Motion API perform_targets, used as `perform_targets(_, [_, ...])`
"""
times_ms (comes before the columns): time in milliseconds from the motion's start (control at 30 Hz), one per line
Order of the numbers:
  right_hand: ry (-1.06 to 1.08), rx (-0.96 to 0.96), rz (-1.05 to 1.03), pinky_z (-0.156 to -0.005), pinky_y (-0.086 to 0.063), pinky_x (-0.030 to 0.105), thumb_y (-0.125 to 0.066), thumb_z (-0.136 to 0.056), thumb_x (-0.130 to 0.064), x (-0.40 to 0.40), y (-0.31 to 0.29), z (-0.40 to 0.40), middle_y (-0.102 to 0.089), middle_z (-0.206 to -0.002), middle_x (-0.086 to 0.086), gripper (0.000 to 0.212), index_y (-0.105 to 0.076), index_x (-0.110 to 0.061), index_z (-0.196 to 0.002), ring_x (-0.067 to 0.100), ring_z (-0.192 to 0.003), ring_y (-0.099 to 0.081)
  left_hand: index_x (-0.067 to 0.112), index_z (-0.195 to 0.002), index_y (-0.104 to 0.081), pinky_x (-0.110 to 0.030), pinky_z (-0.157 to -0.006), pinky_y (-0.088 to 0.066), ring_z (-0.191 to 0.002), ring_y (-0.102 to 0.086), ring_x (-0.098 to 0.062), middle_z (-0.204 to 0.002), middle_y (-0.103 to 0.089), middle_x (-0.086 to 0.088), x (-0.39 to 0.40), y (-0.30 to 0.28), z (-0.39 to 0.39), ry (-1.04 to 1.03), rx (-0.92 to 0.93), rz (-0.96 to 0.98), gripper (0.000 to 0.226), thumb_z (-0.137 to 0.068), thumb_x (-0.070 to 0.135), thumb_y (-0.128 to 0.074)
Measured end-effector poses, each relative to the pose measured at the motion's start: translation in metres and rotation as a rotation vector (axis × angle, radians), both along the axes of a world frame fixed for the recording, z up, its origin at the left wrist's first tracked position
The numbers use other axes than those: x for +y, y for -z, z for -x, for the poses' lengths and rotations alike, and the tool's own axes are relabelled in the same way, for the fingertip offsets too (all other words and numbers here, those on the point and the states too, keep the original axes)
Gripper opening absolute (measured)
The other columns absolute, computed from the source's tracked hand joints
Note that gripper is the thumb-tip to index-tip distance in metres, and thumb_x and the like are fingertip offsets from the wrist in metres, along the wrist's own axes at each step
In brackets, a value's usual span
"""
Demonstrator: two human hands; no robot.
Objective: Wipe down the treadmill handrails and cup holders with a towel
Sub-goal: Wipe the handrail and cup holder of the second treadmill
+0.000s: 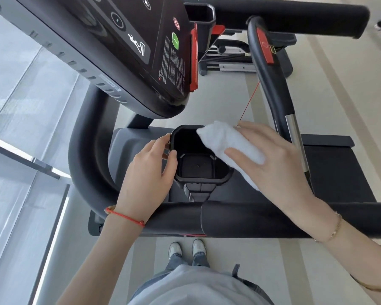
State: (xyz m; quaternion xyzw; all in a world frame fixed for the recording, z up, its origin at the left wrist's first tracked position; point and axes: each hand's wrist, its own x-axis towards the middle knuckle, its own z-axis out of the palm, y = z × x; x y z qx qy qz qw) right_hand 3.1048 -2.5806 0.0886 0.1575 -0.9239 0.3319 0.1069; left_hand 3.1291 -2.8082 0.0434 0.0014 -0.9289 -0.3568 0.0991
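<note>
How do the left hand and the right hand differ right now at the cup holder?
The left hand grips the cup holder at its left rim; the right hand holds the white towel over its right rim. The left wrist wears a red cord, the right wrist a thin gold chain. Both hands reach over the near handrail.

Folded white towel [227, 146] at rim of open black cup holder [198, 164]

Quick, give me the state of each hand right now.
Left hand: grips the cup holder rim.
Right hand: holds the white towel at the cup holder.
</note>
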Motion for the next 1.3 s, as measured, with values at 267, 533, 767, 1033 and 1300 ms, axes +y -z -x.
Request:
perform_targets(267, [-0.452, 0.008, -0.335, -0.097, -0.031, 0.032, -0.038, -0.099, -0.048, -0.004, 0.017, 0.008, -0.062, -0.109, -0.018, 0.040, -0.070, -0.027, -0.110, 0.012, -0.117, -0.047, 0.014, -0.139, -0.054, -0.027, -0.085, -0.050, -0.093, -0.063, -0.012, -0.113, -0.066, 0.000, 0.000, 0.002, 0.000, -0.007, 0.006, 0.005, 0.042, -0.099, 0.025, -0.051])
perform_targets(533, [-0.521, 0.136, -0.477, -0.097, -0.035, 0.031, -0.039, -0.101, -0.044, 0.011, 0.015, 0.019, -0.062, -0.100, -0.005, 0.042, -0.065, -0.012, -0.095, 0.017, -0.113, -0.053, 0.015, -0.141, -0.052, -0.024, -0.087, -0.050, -0.090, -0.059, -0.003, -0.115, -0.066, 0.002, -0.002, 0.000, -0.002, 0.008, 0.007, -0.002, 0.044, -0.100, 0.028, -0.049])
perform_targets(767, [-0.329, 0.096, -0.373, -0.096, -0.039, 0.031, -0.040, -0.100, -0.038, 0.000, 0.023, 0.047, -0.060, -0.116, 0.001, 0.040, -0.064, -0.006, -0.108, 0.022, -0.113, -0.047, 0.014, -0.141, -0.052, -0.026, -0.086, -0.052, -0.089, -0.056, -0.002, -0.115, -0.066, 0.002, -0.001, 0.000, -0.003, 0.007, 0.018, -0.001, 0.044, -0.099, 0.028, -0.049])
perform_targets(1033, [-0.267, -0.324, 0.000, -0.105, -0.021, 0.011, -0.044, -0.101, -0.037, 0.001, 0.023, 0.002, -0.029, -0.143, -0.016, 0.035, -0.056, -0.027, -0.131, 0.007, -0.134, -0.026, 0.014, -0.143, -0.051, -0.029, -0.089, -0.053, -0.091, -0.057, -0.003, -0.118, -0.065, 0.001, -0.001, 0.000, -0.003, 0.005, 0.011, -0.006, 0.044, -0.100, 0.028, -0.049])
perform_targets(1300, [-0.189, -0.279, 0.045, -0.095, -0.019, -0.006, -0.044, -0.103, -0.030, -0.021, 0.024, 0.060, -0.038, -0.143, -0.002, 0.043, -0.034, -0.017, -0.143, 0.002, -0.128, -0.037, 0.015, -0.142, -0.051, -0.028, -0.088, -0.052, -0.092, -0.059, -0.006, -0.113, -0.065, 0.002, 0.000, 0.001, -0.003, 0.003, 0.003, 0.014, 0.043, -0.100, 0.028, -0.049])
